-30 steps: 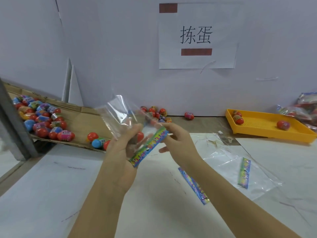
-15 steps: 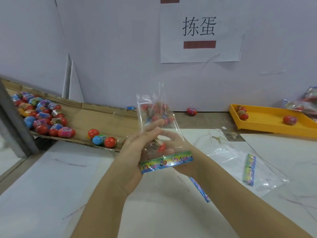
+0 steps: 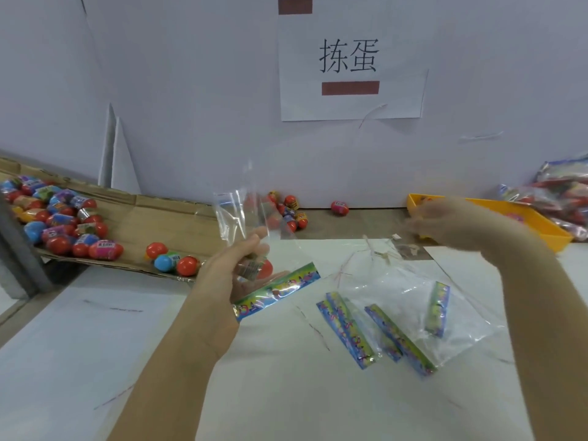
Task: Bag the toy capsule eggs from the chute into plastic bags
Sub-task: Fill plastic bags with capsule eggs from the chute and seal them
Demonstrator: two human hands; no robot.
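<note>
White table [image 3: 95, 345]; left hand [image 3: 229, 278] grips plastic bag [image 3: 241, 214], egg [image 3: 265, 268] inside at palm; right hand [image 3: 445, 218] blurred, unclear.

Red and blue capsule eggs [image 3: 60, 224] are heaped on the cardboard chute [image 3: 143, 222]; a clear bag [image 3: 243, 214], one red egg [image 3: 266, 269] inside, is held upright.

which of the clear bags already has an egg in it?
The bag the left hand holds upright: a red egg sits near its bottom. The other bags lie flat on the table.
</note>
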